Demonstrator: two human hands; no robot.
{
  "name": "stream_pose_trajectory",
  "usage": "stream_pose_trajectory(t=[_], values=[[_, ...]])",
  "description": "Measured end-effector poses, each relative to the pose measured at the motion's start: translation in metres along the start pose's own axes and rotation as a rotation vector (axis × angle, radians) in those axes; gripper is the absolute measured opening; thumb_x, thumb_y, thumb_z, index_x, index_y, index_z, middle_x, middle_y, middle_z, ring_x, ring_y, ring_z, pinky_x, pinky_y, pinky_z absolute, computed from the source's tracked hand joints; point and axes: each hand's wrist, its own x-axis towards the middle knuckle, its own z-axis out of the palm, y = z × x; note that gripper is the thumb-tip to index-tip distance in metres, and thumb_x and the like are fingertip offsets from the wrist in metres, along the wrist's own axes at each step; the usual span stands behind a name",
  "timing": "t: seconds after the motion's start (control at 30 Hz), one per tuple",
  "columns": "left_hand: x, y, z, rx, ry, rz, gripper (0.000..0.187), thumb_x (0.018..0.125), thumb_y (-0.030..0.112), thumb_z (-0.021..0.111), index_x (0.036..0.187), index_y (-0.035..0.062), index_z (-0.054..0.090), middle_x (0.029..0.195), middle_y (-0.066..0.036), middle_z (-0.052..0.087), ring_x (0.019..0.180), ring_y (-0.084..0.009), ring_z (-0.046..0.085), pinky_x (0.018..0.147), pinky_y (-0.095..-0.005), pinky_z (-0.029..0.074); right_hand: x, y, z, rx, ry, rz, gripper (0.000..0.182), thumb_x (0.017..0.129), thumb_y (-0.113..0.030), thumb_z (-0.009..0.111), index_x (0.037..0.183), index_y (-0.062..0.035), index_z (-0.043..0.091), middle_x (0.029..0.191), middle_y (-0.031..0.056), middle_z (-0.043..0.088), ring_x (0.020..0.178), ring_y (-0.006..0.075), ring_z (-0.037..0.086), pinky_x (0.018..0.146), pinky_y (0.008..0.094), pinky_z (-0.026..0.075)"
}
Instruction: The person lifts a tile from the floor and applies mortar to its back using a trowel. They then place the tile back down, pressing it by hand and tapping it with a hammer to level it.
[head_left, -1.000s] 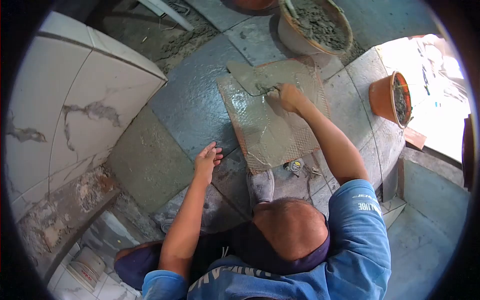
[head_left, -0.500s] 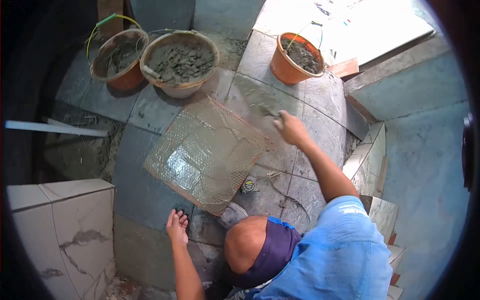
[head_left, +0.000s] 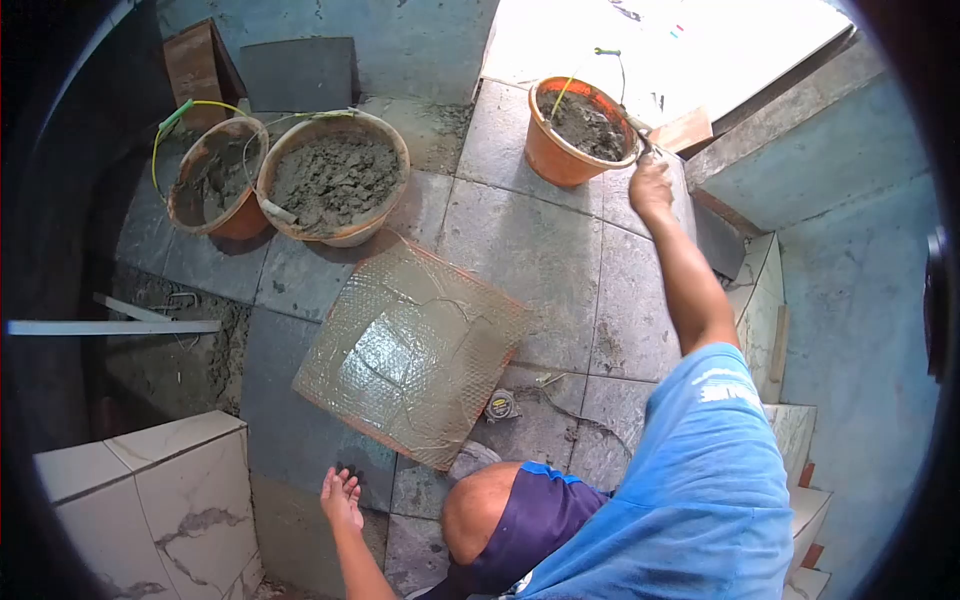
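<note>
My right hand (head_left: 652, 188) reaches far forward, closed round the handle of a trowel (head_left: 642, 130) beside the rim of the orange bucket (head_left: 565, 160). Most of the trowel's blade cannot be made out. Grey mortar (head_left: 588, 128) fills much of that bucket. My left hand (head_left: 343, 497) hangs over the floor with loosely curled, parted fingers and nothing in it. Between my hands and the buckets lies a square tile (head_left: 470, 330), its textured back up and coated with wet, shiny grey slurry. A tape measure (head_left: 502, 405) rests by its right corner, near my knee (head_left: 478, 512).
Two more mortar buckets, an orange one (head_left: 240, 218) and a paler one (head_left: 390, 190), stand at the back left. A white metal bar (head_left: 120, 327) juts in from the left. Marble-patterned tiled blocks (head_left: 195, 490) flank the lower left, and tiled steps (head_left: 795, 430) the right.
My right hand has carried the trowel forward and right, from above the floor tiles to the orange bucket. The view has shifted slightly. My left hand stays low, still empty.
</note>
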Motion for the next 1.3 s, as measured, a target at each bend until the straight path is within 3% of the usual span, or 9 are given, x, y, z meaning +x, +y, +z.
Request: stream_pose_trajectory(t=[0.23, 0.53, 0.7, 0.87, 0.9, 1.03, 1.13, 1.23, 1.3], values=[[-0.010, 0.010, -0.006, 0.012, 0.035, 0.008, 0.036, 0.098, 0.019, 0.052, 0.133, 0.0112, 0.048, 0.110, -0.006, 0.063, 0.085, -0.0160, 0.060, 0.072, -0.0295, 0.049, -0.068, 0.013, 0.046, -0.134, -0.091, -0.228, 0.030, 0.093, -0.012, 0.043, 0.122, -0.0041, 0.047, 0.106, 0.0178, 0.063, 0.086, 0.0323, 0.070, 0.069, 0.0416, 0.057], [-0.004, -0.003, 0.008, 0.043, -0.014, -0.040, 0.037, 0.097, 0.022, 0.054, 0.133, 0.0111, 0.049, 0.111, -0.006, 0.063, 0.085, -0.0163, 0.060, 0.071, -0.0292, 0.050, -0.073, 0.081, -0.065, 0.291, -0.182, -0.257, 0.040, 0.085, -0.030, 0.053, 0.113, -0.0021, 0.051, 0.098, 0.0254, 0.061, 0.094, 0.0460, 0.060, 0.082, 0.0544, 0.047], [-0.008, 0.013, 0.018, 0.068, -0.029, -0.024, 0.040, 0.097, 0.021, 0.055, 0.134, 0.0099, 0.048, 0.110, -0.006, 0.063, 0.084, -0.0161, 0.061, 0.069, -0.0286, 0.050, 0.003, 0.036, -0.027, 1.171, -0.794, 0.241, 0.036, 0.094, -0.040, 0.045, 0.092, -0.0055, 0.056, 0.064, 0.0014, 0.050, 0.050, 0.0136, 0.049, 0.045, 0.0318, 0.043], [-0.017, 0.030, 0.011, 0.032, -0.014, 0.004, 0.039, 0.097, 0.019, 0.056, 0.133, 0.0088, 0.048, 0.108, -0.007, 0.063, 0.083, -0.0165, 0.061, 0.068, -0.0287, 0.050, -0.032, 0.058, -0.037, 0.882, -0.949, 0.182, 0.034, 0.097, -0.037, 0.044, 0.087, -0.0080, 0.058, 0.060, 0.0027, 0.049, 0.046, 0.0139, 0.047, 0.042, 0.0315, 0.042], [-0.019, 0.034, 0.011, 0.016, 0.012, 0.013, 0.039, 0.097, 0.019, 0.056, 0.133, 0.0088, 0.048, 0.108, -0.007, 0.063, 0.083, -0.0165, 0.061, 0.068, -0.0287, 0.050, -0.033, 0.087, -0.038, 0.705, -0.915, -0.157, 0.032, 0.096, -0.034, 0.045, 0.091, -0.0050, 0.059, 0.061, 0.0039, 0.049, 0.048, 0.0145, 0.049, 0.044, 0.0320, 0.042], [-0.019, 0.031, 0.009, -0.001, 0.020, 0.007, 0.034, 0.098, 0.018, 0.053, 0.131, 0.0080, 0.050, 0.107, -0.008, 0.064, 0.082, -0.0160, 0.062, 0.067, -0.0278, 0.051, -0.057, 0.106, -0.123, 0.421, -0.893, -0.074, 0.036, 0.093, -0.033, 0.052, 0.084, 0.0017, 0.059, 0.064, 0.0072, 0.054, 0.053, 0.0172, 0.053, 0.052, 0.0340, 0.044], [-0.017, 0.030, 0.014, 0.006, 0.014, -0.009, 0.035, 0.098, 0.017, 0.053, 0.131, 0.0077, 0.050, 0.107, -0.008, 0.064, 0.082, -0.0157, 0.062, 0.067, -0.0274, 0.051, -0.064, 0.058, -0.151, 0.478, -0.742, -0.265, 0.036, 0.093, -0.031, 0.053, 0.086, 0.0034, 0.059, 0.069, 0.0098, 0.057, 0.058, 0.0172, 0.055, 0.057, 0.0333, 0.046], [-0.019, 0.028, 0.014, 0.005, 0.000, 0.007, 0.035, 0.097, 0.017, 0.056, 0.130, 0.0079, 0.051, 0.105, -0.008, 0.064, 0.081, -0.0158, 0.063, 0.065, -0.0273, 0.053, -0.058, -0.029, -0.168, 0.115, -0.426, -0.696, 0.033, 0.093, -0.028, 0.050, 0.106, 0.0005, 0.060, 0.103, 0.0245, 0.064, 0.100, 0.0378, 0.061, 0.083, 0.0479, 0.048], [-0.026, 0.030, 0.015, 0.004, -0.008, 0.049, 0.033, 0.097, 0.016, 0.055, 0.129, 0.0073, 0.052, 0.104, -0.008, 0.065, 0.080, -0.0151, 0.064, 0.064, -0.0265, 0.053, -0.055, -0.099, -0.185, -0.028, -0.390, -0.791, 0.035, 0.092, -0.030, 0.049, 0.101, -0.0002, 0.063, 0.096, 0.0218, 0.066, 0.089, 0.0361, 0.065, 0.076, 0.0470, 0.051]])
